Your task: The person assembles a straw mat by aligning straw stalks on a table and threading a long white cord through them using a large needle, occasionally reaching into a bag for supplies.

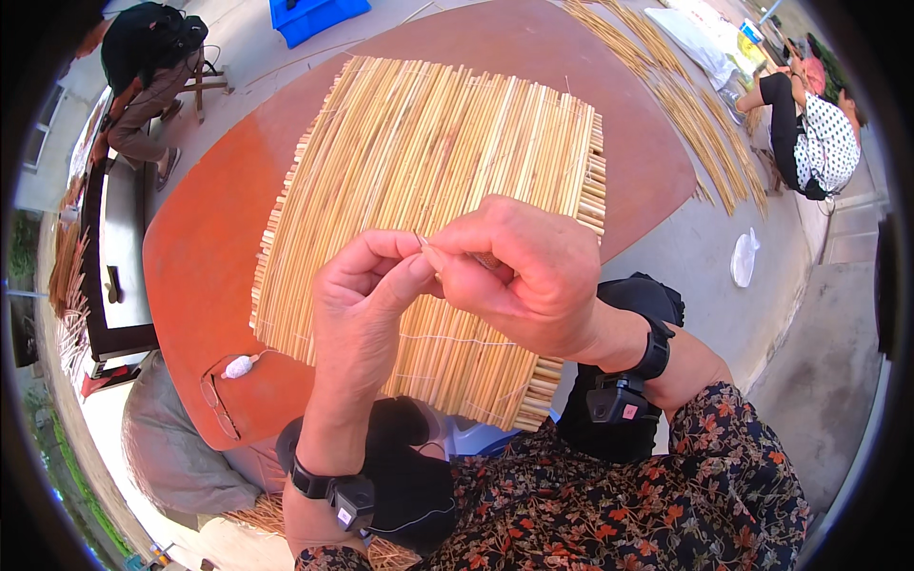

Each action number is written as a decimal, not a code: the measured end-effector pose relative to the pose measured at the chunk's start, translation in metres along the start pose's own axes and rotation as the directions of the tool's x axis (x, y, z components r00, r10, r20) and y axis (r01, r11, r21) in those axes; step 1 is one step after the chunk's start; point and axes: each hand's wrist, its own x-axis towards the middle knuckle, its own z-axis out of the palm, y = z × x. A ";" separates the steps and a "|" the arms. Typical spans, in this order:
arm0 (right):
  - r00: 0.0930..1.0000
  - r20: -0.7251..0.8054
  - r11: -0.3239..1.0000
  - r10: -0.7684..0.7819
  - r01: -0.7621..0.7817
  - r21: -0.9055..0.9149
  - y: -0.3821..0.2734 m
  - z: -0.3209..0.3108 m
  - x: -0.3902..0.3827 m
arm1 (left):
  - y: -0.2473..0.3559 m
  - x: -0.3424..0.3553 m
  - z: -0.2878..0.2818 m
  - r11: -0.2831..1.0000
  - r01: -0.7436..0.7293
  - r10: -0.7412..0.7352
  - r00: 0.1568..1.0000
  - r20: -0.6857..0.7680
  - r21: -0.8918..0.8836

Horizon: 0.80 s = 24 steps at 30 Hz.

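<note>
A mat of straw-coloured reed stalks (409, 143), laid side by side, rests on a reddish-brown table. Above its near half, my left hand (362, 281) and my right hand (528, 271) meet fingertip to fingertip. Both are closed in a pinch. A thin, dark sliver pokes up between the fingertips, too small to name; whether one or both hands grip it is hidden. White thread (452, 339) runs across the stalks below my hands. A small wound bundle of white thread (239, 366) lies beside the mat's near left corner.
The table (205, 247) has eyeglasses (221, 407) near its front left edge. Loose reed stalks (705, 124) lie on the floor at right, near a white plastic bag (745, 257). A blue bin (314, 17) stands beyond. Seated people (824, 143) are at the far right and far left.
</note>
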 end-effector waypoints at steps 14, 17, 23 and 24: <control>1.000 -0.020 1.000 -0.010 0.010 -0.001 -0.001 0.001 0.000 | 0.001 0.000 -0.003 1.000 0.003 -0.003 1.000 0.028 0.003; 1.000 -0.017 1.000 -0.014 0.014 -0.002 -0.002 0.000 0.000 | 0.002 -0.001 -0.003 1.000 -0.006 0.005 1.000 0.031 0.027; 1.000 -0.007 1.000 -0.008 0.008 0.003 -0.001 0.001 0.002 | 0.001 -0.001 -0.004 0.998 -0.020 0.018 0.999 0.037 0.063; 1.000 -0.007 1.000 -0.008 0.008 0.002 -0.001 0.001 0.001 | 0.001 -0.001 -0.004 0.997 -0.030 0.027 0.999 0.036 0.072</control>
